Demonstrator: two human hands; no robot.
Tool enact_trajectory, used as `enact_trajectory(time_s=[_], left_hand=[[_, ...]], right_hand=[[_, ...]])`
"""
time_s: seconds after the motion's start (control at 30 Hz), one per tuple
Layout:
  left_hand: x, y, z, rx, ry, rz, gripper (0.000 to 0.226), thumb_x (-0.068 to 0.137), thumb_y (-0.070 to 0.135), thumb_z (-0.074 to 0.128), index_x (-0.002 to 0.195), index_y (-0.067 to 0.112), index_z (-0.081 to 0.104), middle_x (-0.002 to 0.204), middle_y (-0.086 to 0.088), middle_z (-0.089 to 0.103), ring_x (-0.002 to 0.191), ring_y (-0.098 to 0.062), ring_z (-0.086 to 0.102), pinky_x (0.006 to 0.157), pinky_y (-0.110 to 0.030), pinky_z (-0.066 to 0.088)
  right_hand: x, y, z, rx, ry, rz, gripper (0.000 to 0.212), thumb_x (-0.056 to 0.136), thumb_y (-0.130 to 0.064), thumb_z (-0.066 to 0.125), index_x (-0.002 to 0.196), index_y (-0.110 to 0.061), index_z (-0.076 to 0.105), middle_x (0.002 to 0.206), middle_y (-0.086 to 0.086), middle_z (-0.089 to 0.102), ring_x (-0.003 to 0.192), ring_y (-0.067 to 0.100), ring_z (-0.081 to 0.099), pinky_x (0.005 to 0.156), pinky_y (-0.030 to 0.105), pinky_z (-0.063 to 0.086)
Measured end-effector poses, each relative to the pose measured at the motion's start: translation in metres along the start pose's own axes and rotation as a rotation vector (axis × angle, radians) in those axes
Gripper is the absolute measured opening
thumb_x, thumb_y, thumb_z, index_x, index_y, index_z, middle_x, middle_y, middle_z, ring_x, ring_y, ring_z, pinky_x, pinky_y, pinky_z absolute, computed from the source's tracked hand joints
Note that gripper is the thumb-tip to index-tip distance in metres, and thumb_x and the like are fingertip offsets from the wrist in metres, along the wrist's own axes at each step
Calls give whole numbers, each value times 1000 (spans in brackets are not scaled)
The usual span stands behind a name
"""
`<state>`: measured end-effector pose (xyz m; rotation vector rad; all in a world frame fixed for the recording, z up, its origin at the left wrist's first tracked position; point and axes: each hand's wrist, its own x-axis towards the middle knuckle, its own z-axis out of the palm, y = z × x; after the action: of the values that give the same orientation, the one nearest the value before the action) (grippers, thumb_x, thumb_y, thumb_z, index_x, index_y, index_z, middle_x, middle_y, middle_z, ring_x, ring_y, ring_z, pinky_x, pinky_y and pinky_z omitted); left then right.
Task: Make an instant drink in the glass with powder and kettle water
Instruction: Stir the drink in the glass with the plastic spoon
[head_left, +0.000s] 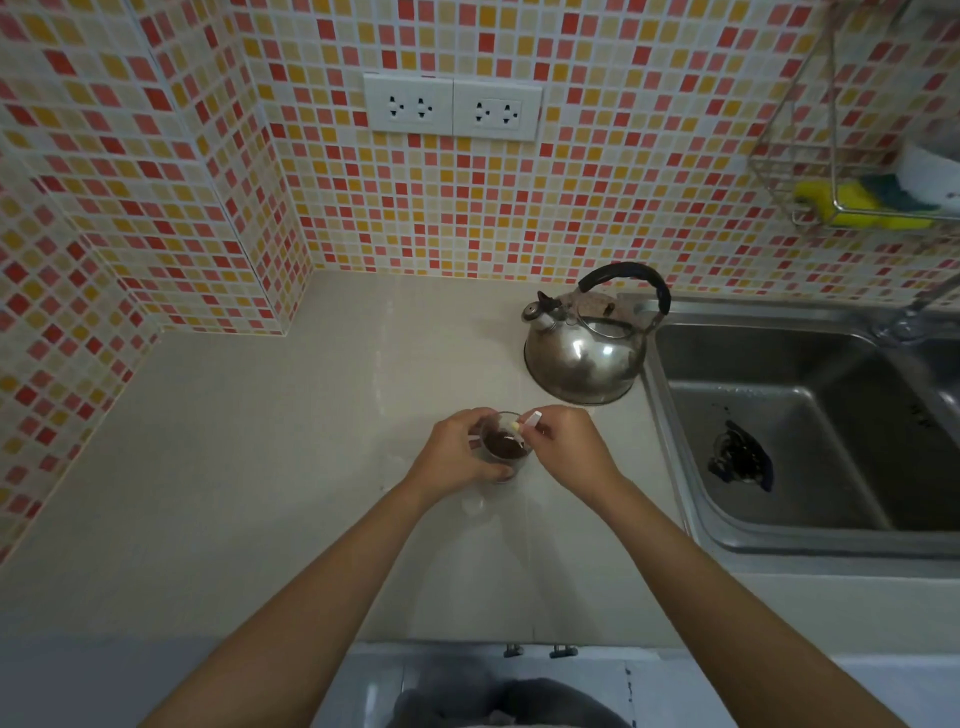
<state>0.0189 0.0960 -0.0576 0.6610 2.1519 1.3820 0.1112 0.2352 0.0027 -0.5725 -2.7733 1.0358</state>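
Nearest to me, my left hand (457, 452) wraps its grip round the small clear glass (505, 448), which stands on the pale surface (260, 467) near the middle. Dark brown powder (506, 446) lies in the glass. My right hand (566, 451) is just right of the rim, its fingertips pinched together on a small white sachet (529, 420) tilted over the mouth of the glass.

Farther back and to the right, well apart from the glass, a steel whistling kettle (584, 358) with a black handle sits on the surface beside the steel sink (779, 426). A dark mass lies at the sink's drain (740, 460). Far right on the tiled wall, a wire rack (810, 171) holds a yellow sponge (857, 200).
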Motion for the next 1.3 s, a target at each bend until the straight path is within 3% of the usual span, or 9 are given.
enact_trajectory(time_s=[0.17, 0.33, 0.47, 0.57, 0.63, 0.77, 0.97, 1.1, 1.3], left_hand=[[1, 0, -1, 17, -3, 4, 77, 46, 15, 90, 119, 14, 64, 113, -2, 69, 104, -14, 67, 98, -32, 53], [0, 2, -1, 44, -14, 23, 68, 48, 20, 89, 111, 18, 66, 107, 0, 71, 100, -18, 68, 93, -36, 55], [-1, 3, -2, 63, -32, 30, 66, 47, 26, 89, 109, 25, 66, 104, 7, 72, 97, -10, 68, 90, -25, 55], [-1, 4, -2, 59, -32, 15, 67, 46, 25, 89, 108, 29, 65, 103, 12, 70, 97, -8, 67, 87, -13, 51], [1, 3, -2, 52, -33, 4, 71, 46, 23, 90, 113, 24, 65, 107, 8, 70, 100, -10, 67, 91, -18, 52], [1, 2, -2, 47, -35, -2, 70, 43, 28, 88, 109, 28, 65, 107, 7, 71, 101, -10, 68, 94, -26, 53], [0, 4, -3, 43, -49, -10, 69, 44, 26, 88, 109, 26, 65, 108, 7, 71, 102, -12, 67, 96, -29, 53], [0, 5, -3, 37, -51, -8, 70, 47, 23, 90, 113, 24, 65, 109, 5, 71, 101, -13, 68, 94, -28, 53], [-1, 2, -2, 4, -39, -34, 77, 48, 18, 91, 120, 20, 62, 115, 1, 69, 107, -17, 65, 97, -28, 51]], right_hand=[[-8, -5, 1, 198, 117, 57, 15, 88, -17, 61, 83, -15, 75, 69, 4, 70, 62, 17, 63, 63, 36, 53], [-7, -8, 2, 57, 34, 7, 15, 86, -24, 64, 89, -15, 76, 81, 7, 73, 74, 23, 66, 67, 35, 52], [2, -1, 6, -85, -38, -1, 21, 89, -23, 60, 93, -10, 75, 86, 8, 70, 77, 24, 63, 68, 32, 48], [6, 4, 6, 36, 52, 118, 22, 90, -15, 56, 81, -9, 76, 74, 4, 69, 71, 20, 63, 63, 23, 47], [7, 6, 10, 152, 90, 214, 28, 90, -12, 56, 68, -10, 73, 63, 3, 67, 62, 18, 62, 58, 17, 45], [5, 0, 14, 331, 113, 292, 15, 86, -10, 64, 75, -8, 73, 66, 7, 66, 51, 8, 55, 56, 23, 44], [8, 1, 15, 178, 111, 267, 28, 91, -15, 57, 77, 3, 71, 76, 20, 71, 67, 29, 64, 60, 29, 46], [8, -2, 16, 199, 58, 177, 18, 90, -16, 60, 85, -7, 75, 72, 5, 67, 65, 16, 60, 62, 28, 48], [11, 1, 17, 200, 50, 240, 15, 87, -16, 63, 86, -8, 75, 77, 9, 70, 69, 20, 64, 62, 27, 49]])
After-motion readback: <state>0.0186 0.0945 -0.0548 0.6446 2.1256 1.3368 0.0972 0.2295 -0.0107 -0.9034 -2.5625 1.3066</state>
